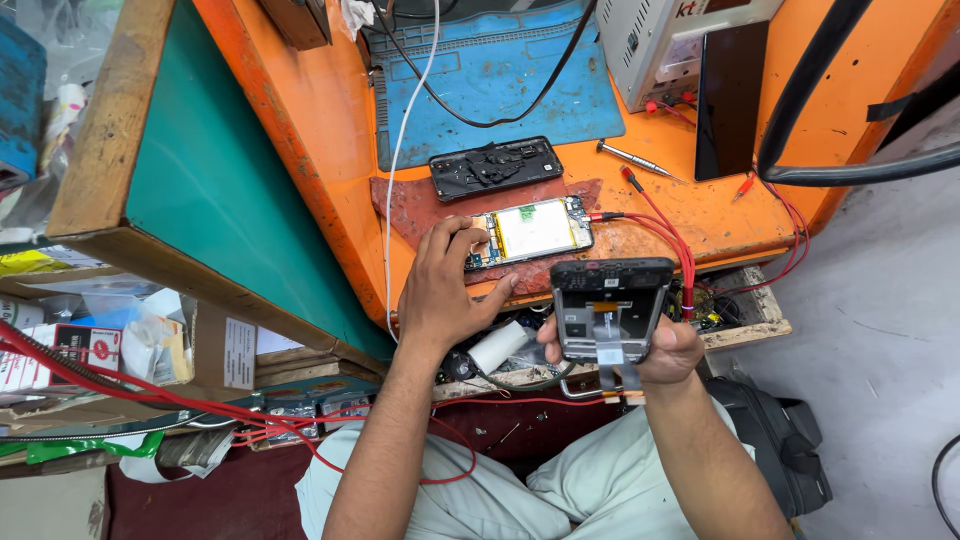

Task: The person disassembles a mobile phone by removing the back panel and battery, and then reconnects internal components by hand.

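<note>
- The right hand (660, 345) is clamped around a phone frame (610, 305), holding it upright above the lap, its grey ribbon cable hanging down.
- Just left of it, the left hand (445, 290) rests on an opened phone (530, 232), fingertips (478, 240) pressing its near end, hand loosely spread.
- Beyond the left hand lies a black back cover (495, 166), then a blue mat (500, 90).
- Red wires (660, 232) run past the right hand; a screwdriver (635, 160) lies farther off.
</note>
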